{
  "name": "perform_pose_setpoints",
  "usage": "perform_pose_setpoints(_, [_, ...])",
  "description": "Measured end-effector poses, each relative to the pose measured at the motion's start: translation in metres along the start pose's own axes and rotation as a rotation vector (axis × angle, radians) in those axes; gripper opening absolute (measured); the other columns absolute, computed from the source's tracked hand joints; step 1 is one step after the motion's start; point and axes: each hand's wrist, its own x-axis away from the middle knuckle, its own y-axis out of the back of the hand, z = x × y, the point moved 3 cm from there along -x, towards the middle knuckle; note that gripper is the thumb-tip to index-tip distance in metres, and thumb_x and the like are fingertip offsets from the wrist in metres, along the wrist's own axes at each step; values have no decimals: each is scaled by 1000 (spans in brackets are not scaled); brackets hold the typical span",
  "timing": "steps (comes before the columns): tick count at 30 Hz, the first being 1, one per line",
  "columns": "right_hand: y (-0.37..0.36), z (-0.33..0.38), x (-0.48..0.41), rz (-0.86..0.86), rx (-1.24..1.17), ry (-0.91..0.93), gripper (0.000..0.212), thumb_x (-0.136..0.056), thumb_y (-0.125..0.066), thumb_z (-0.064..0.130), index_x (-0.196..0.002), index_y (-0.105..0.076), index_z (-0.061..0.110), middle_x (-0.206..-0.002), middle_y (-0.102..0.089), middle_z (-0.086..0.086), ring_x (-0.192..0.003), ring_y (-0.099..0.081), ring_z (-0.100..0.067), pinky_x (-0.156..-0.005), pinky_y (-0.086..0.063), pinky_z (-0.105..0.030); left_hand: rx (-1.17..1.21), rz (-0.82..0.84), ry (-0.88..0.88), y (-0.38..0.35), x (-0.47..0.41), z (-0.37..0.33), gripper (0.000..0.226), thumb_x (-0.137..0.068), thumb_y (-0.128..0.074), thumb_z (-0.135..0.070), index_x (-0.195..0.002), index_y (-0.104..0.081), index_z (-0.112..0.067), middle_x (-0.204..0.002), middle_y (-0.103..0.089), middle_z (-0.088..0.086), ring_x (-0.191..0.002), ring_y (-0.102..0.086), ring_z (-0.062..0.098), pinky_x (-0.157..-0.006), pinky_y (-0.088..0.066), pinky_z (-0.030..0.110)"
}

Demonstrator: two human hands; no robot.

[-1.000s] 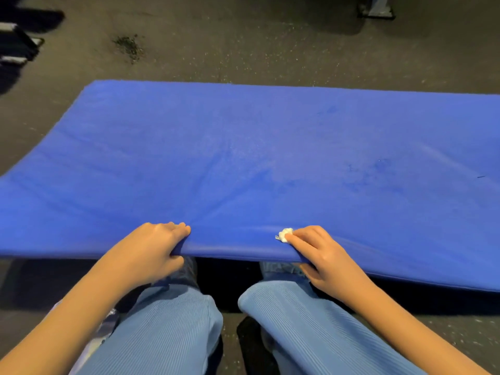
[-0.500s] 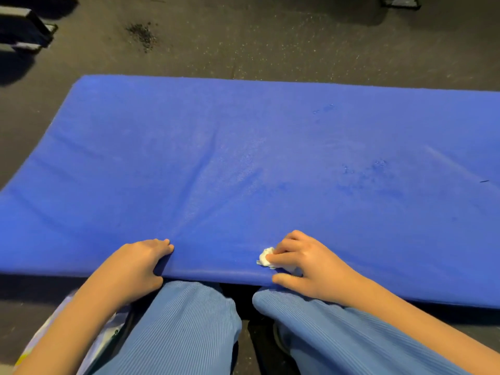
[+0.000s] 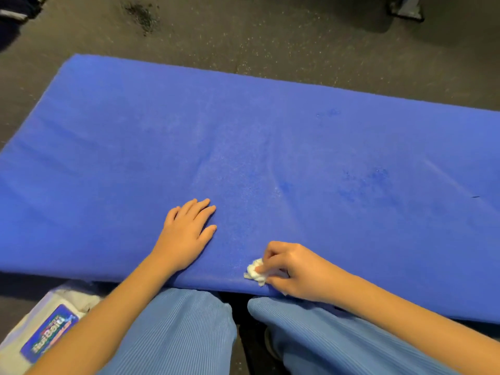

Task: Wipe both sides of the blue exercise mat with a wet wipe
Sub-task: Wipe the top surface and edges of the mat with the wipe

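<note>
Crumpled white wet wipe (image 3: 255, 272) at the near edge of the thick blue foam exercise mat (image 3: 270, 131), over your knees (image 3: 189, 320)
Your right hand (image 3: 295, 272) pinches the wipe; your left hand (image 3: 186, 234) lies flat on the mat, fingers straight, holding nothing. The pebbled, creased foam may shred so small a wad, and the mat could slide off your knees onto the gritty, speckled dark floor (image 3: 270, 36) beyond.

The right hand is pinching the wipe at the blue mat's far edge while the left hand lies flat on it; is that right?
Not quite: the head view shows the right hand pinching the wipe at the near edge of the blue mat, not the far one. The left hand does lie flat on it.
</note>
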Motion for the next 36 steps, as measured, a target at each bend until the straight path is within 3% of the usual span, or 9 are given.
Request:
perform_pose_setpoints(5, [9,-32,-27,-303,119,-192,21,-94,-58,29,-90,-74,16,-82,-52,-4,-70,-58,-23,-72,-50,-35,31,-87,2,-7,1,4,81,-83,-10,-62,-144,-45,-22,-154,-35,-7,-145,-24,17,-117,-13,38])
perform_pose_setpoints(11, [-8,2,-23,58,-21,48,24,-88,-54,27,-95,-73,13,-89,-56,-5,-74,-56,-16,-72,-41,-19,33,-96,9,-8,1,7,77,-85,-14,-60,-142,-49,-21,-152,-39,-5,-144,-27,20,-116,-16,41])
perform_pose_setpoints(14, [17,-41,-45,-196,113,-123,22,-90,-55,24,-83,-72,10,-85,-53,-9,-72,-58,-28,-69,-48,-39,23,-92,7,-9,-1,7,75,-86,-15,-58,-141,-50,-20,-151,-40,-4,-143,-29,21,-116,-17,42])
perform_pose_setpoints(17, [20,-65,-56,-409,141,-304,24,-94,-58,26,-86,-72,8,-83,-51,-9,-75,-59,-32,-68,-48,-39,3,-100,2,-11,-1,7,74,-87,-15,-58,-141,-50,-20,-151,-40,-4,-143,-29,20,-117,-18,42])
perform_pose_setpoints(23, [3,-25,-38,-43,55,-7,18,-90,-56,16,-94,-73,10,-88,-56,-8,-76,-57,-24,-71,-45,-32,7,-109,8,-10,-2,7,75,-86,-15,-58,-142,-48,-21,-152,-39,-5,-144,-28,19,-117,-15,41])
perform_pose_setpoints(28, [32,-76,-51,-413,120,-311,17,-91,-60,20,-89,-74,10,-85,-57,-9,-83,-61,-31,-72,-47,-34,-5,-102,2,-11,-2,7,76,-86,-13,-59,-142,-48,-20,-152,-38,-5,-144,-28,20,-117,-15,42])
perform_pose_setpoints(31, [6,-39,-44,-273,33,-118,25,-90,-56,29,-91,-74,12,-82,-55,-6,-75,-59,-26,-70,-49,-37,-5,-117,-3,-11,0,6,73,-87,-17,-57,-140,-51,-19,-150,-42,-3,-142,-31,22,-116,-18,43])
perform_pose_setpoints(34, [1,-24,-36,-49,3,21,16,-90,-59,22,-94,-73,14,-84,-55,-5,-76,-59,-23,-72,-49,-35,-2,-123,-10,-11,0,8,69,-89,-21,-54,-139,-52,-18,-149,-44,-2,-141,-34,23,-115,-21,45])
perform_pose_setpoints(36, [17,-52,-47,-166,100,-34,13,-88,-60,15,-89,-73,13,-84,-55,-8,-76,-59,-27,-69,-48,-38,-10,-118,-11,-11,-1,8,68,-90,-21,-54,-138,-53,-18,-148,-45,-2,-140,-34,23,-114,-22,46])
